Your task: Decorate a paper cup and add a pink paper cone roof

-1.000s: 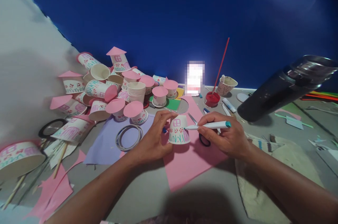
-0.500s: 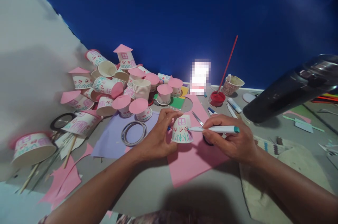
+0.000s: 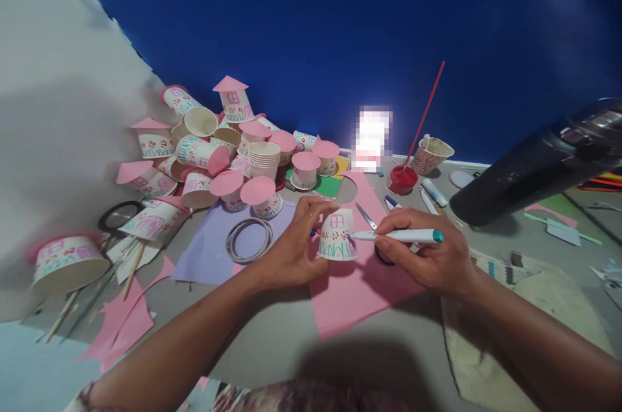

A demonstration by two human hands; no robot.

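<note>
"what's changed?"
"little: the paper cup [image 3: 335,245], just below frame centre, sits slightly further right; the left hand [image 3: 297,247] still grips it."
"and the right hand [image 3: 435,260]?"
"pinching the teal-ended marker [image 3: 413,236], tip still at the cup's side, so drawing apparently continues."

Deep blue wall [image 3: 291,23] behind grey tabletop [image 3: 262,341]; pale, partly shadowed wall [image 3: 63,62] at left
</note>
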